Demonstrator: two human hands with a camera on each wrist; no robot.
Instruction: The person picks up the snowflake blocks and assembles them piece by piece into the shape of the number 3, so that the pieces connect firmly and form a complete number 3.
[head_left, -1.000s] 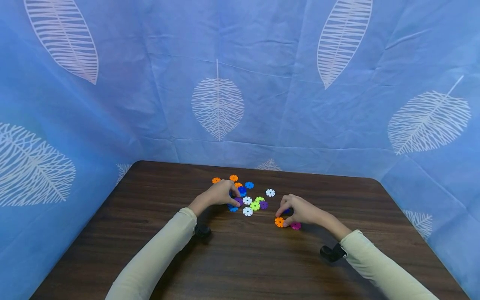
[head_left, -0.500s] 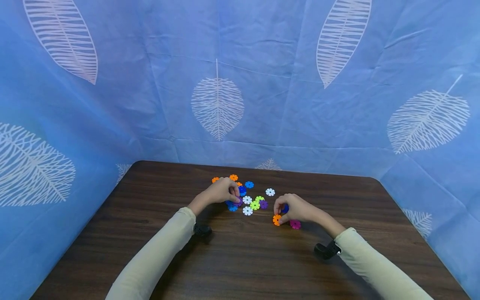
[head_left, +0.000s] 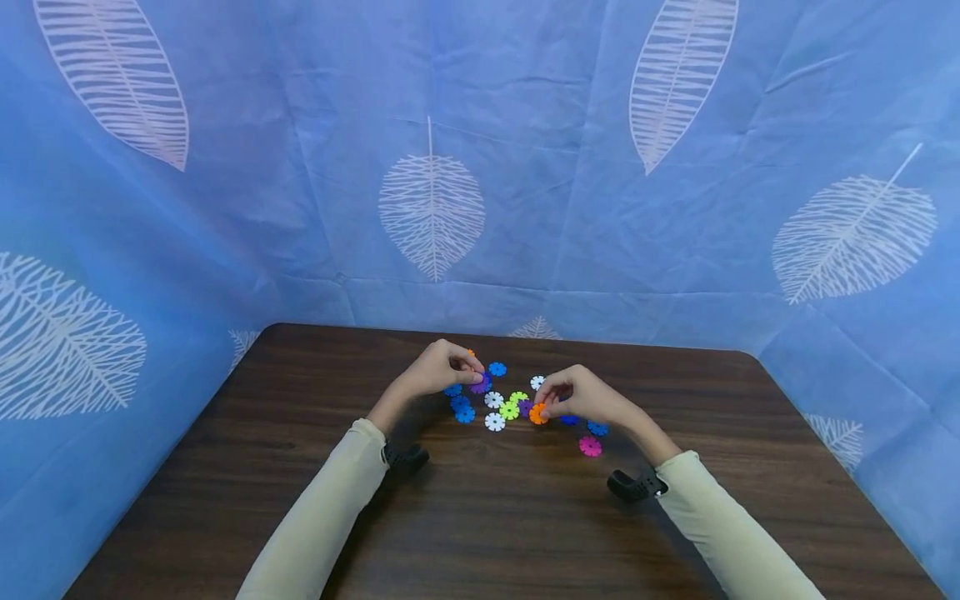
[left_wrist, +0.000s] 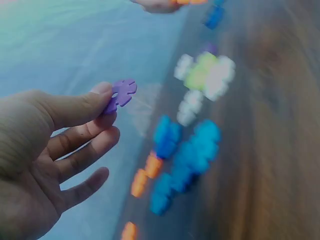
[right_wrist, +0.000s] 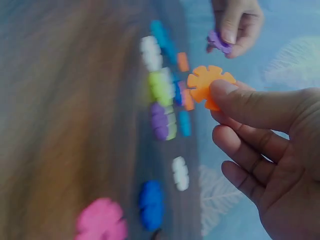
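Between thumb and forefinger my left hand [head_left: 438, 368] pinches a purple notched plastic disc [left_wrist: 121, 94], held above the table. My right hand [head_left: 588, 396] pinches an orange notched disc [right_wrist: 205, 85] by its edge, also raised off the table. Between the two hands lie white discs [head_left: 495, 422], lime-green discs [head_left: 509, 410] and another purple disc [right_wrist: 160, 121]. Several blue discs [head_left: 463, 412] lie below my left hand. Near my right hand are a pink disc [head_left: 590, 447] and a dark blue disc [right_wrist: 151, 205].
The discs lie on a dark wood-grain table [head_left: 480, 517]. A blue cloth with white leaf prints [head_left: 525, 208] hangs behind and beside it. Each wrist wears a black camera strap [head_left: 637, 485].
My left hand has lifted the purple disc up from the pile. My right hand has raised the orange disc and carried it left and away from me, uncovering blue discs near the pink one.
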